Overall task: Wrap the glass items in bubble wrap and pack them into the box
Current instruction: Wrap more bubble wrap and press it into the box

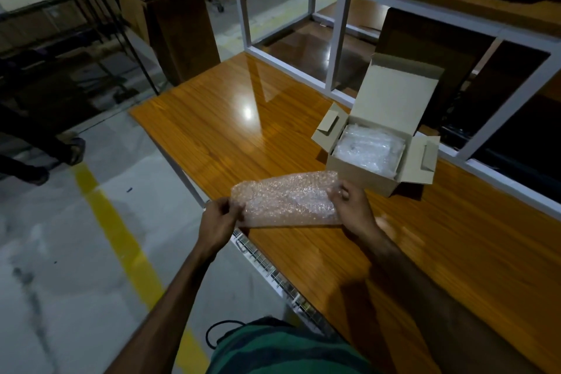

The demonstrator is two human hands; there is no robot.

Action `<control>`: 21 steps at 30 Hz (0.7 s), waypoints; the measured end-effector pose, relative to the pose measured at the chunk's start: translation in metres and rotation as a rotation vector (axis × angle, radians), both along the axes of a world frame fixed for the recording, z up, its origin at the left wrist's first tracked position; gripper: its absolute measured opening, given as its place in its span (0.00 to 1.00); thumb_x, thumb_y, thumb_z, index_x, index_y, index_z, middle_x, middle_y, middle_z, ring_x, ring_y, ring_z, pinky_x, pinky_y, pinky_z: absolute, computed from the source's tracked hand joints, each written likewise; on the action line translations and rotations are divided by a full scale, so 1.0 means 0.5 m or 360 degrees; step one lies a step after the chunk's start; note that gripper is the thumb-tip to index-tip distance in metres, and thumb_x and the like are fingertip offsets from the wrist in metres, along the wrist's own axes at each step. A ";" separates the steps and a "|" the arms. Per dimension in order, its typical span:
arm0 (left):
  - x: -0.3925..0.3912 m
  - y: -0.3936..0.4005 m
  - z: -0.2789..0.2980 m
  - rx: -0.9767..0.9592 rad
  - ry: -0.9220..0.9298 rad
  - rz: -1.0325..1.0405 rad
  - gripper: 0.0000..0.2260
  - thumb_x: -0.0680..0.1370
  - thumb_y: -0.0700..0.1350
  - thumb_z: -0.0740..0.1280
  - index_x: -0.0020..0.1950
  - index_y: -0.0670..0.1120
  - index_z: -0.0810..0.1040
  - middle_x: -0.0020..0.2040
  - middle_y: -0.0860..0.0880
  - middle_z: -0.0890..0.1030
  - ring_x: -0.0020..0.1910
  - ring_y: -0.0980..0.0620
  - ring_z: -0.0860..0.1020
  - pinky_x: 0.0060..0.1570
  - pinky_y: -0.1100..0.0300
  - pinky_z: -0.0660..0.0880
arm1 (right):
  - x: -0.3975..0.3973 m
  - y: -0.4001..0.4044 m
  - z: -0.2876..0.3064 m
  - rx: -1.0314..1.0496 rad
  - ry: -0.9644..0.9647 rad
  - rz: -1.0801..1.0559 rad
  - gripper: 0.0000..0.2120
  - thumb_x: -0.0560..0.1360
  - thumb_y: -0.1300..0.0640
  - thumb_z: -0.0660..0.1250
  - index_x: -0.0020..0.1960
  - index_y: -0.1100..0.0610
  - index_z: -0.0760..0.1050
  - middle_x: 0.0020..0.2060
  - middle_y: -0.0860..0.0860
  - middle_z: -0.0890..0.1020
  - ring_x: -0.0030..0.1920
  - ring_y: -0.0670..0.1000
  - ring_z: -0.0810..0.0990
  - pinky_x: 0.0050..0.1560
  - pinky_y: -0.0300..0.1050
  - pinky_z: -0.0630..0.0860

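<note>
STEP: closing wrap | HANDS: left hand (219,218) and right hand (352,206) grip opposite ends of clear bubble-wrap bundle (285,199) | METHOD: keep ends tucked, lower gently into open cardboard box (361,170) beside packed bundle | SURFACE: orange wooden worktop (227,130)

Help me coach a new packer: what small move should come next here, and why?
Probably carry the bubble-wrap bundle, held at its ends by the left hand and right hand, over to the open box, whose lid is up and which already holds wrapped material.
</note>
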State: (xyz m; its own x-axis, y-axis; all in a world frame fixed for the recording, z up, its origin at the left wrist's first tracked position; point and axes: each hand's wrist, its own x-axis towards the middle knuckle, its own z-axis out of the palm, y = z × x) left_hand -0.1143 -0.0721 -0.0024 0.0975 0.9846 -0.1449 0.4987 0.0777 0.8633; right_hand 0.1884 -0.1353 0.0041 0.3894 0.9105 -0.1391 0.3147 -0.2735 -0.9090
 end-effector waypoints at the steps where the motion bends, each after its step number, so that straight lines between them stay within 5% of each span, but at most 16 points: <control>1: 0.001 0.002 -0.008 0.0020 0.0056 -0.0001 0.13 0.83 0.51 0.70 0.43 0.45 0.83 0.40 0.49 0.86 0.40 0.51 0.85 0.42 0.53 0.80 | -0.004 0.005 -0.005 -0.0055 -0.0032 -0.0019 0.06 0.84 0.53 0.67 0.56 0.56 0.79 0.55 0.54 0.85 0.53 0.55 0.84 0.54 0.56 0.82; 4: 0.008 0.005 -0.026 0.0095 0.0235 0.0034 0.13 0.81 0.50 0.72 0.39 0.46 0.80 0.36 0.48 0.83 0.39 0.48 0.83 0.40 0.54 0.76 | -0.019 0.003 -0.011 -0.0216 -0.0271 -0.0087 0.14 0.85 0.52 0.67 0.69 0.54 0.76 0.63 0.53 0.82 0.54 0.50 0.80 0.52 0.49 0.80; 8: 0.023 0.010 -0.027 0.0228 0.0317 -0.0016 0.15 0.78 0.57 0.69 0.38 0.50 0.79 0.33 0.53 0.81 0.33 0.53 0.80 0.34 0.58 0.73 | -0.041 -0.013 -0.013 -0.0189 -0.0600 -0.0122 0.23 0.84 0.55 0.66 0.77 0.48 0.65 0.67 0.54 0.80 0.59 0.55 0.81 0.51 0.52 0.80; 11: 0.042 0.013 -0.022 0.0313 0.0390 -0.0034 0.14 0.81 0.56 0.69 0.38 0.50 0.78 0.32 0.53 0.80 0.32 0.53 0.79 0.32 0.61 0.67 | -0.051 -0.026 -0.011 -0.0157 -0.0571 -0.0166 0.26 0.82 0.59 0.64 0.77 0.46 0.61 0.62 0.57 0.78 0.52 0.53 0.77 0.47 0.51 0.75; 14: 0.051 0.014 -0.029 0.0319 0.0528 -0.0016 0.11 0.81 0.54 0.70 0.43 0.50 0.81 0.36 0.53 0.82 0.34 0.53 0.80 0.35 0.59 0.73 | -0.051 -0.034 -0.015 -0.0146 -0.0644 -0.0171 0.27 0.81 0.60 0.64 0.76 0.47 0.60 0.57 0.58 0.78 0.48 0.52 0.77 0.43 0.49 0.74; 18: 0.053 0.012 -0.035 0.0441 0.0685 -0.0046 0.11 0.81 0.55 0.71 0.45 0.49 0.81 0.35 0.55 0.79 0.33 0.52 0.78 0.37 0.58 0.73 | -0.050 -0.038 -0.029 -0.0277 -0.0837 -0.0210 0.31 0.79 0.60 0.67 0.79 0.51 0.61 0.69 0.58 0.75 0.65 0.59 0.76 0.61 0.53 0.75; 21: 0.057 0.007 -0.029 0.0581 0.0779 0.0008 0.16 0.81 0.60 0.67 0.44 0.48 0.80 0.35 0.54 0.77 0.32 0.52 0.74 0.38 0.57 0.72 | -0.052 -0.046 -0.036 -0.0404 -0.1003 -0.0299 0.31 0.79 0.53 0.69 0.78 0.52 0.62 0.70 0.59 0.73 0.68 0.60 0.74 0.65 0.56 0.74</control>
